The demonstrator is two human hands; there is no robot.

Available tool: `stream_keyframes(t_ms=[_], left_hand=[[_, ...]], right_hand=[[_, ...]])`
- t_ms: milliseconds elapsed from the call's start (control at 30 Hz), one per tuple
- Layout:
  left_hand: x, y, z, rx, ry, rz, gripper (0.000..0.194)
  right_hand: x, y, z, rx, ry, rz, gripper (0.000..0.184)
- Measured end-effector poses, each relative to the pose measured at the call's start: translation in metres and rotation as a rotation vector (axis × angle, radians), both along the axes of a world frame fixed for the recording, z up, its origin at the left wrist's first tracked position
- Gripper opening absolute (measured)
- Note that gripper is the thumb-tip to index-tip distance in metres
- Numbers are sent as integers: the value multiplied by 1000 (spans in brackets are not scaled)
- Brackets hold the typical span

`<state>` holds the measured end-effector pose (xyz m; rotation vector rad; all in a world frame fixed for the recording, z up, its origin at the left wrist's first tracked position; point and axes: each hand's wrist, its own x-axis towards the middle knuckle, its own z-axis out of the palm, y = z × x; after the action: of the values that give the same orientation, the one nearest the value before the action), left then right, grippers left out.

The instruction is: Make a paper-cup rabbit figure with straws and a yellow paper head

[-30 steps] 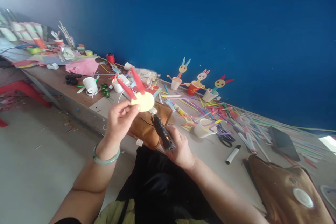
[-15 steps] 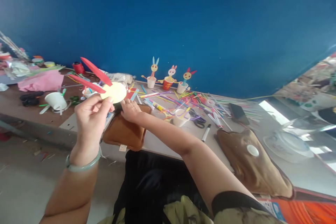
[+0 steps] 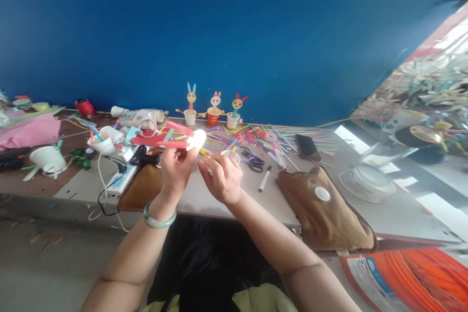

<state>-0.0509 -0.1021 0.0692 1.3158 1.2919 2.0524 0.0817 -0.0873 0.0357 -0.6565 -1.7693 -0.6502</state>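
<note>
My left hand pinches a paper rabbit head, a pale round disc with two long red ears pointing left. The disc faces up and looks washed out by light. My right hand is just right of it, fingers curled together with the tips toward the disc; anything between them is too small to make out. Behind the hands stand three finished rabbit figures in cups: one with blue ears, one in a red cup and one with red ears.
Coloured sticks, scissors and a marker lie across the table. Further right are a phone and a brown hand warmer. A power strip, cables and a brown pouch are at left.
My left hand has brought the rabbit head right and slightly lower, its ears now nearly level. My right hand has left the brown pouch and come close to the disc. The view has turned right.
</note>
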Motion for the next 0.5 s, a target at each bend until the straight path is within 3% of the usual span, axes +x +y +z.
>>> stream_keyframes(t_ms=[133,267,367,500], left_hand=[[38,-3,-5,-41,-305,-217,21],[59,-8,-10,-141,-512,-265,25],[66,-12,-14,-193,-488,-266,28],[69,-22,-18,-204,-306,-315,31]], right_hand=[[13,9,0,25,-6,-52,13],[23,9,-4,29,10,-54,11],[29,3,-5,-2,10,-40,14],[40,-7,-4,-49,35,-31,15]])
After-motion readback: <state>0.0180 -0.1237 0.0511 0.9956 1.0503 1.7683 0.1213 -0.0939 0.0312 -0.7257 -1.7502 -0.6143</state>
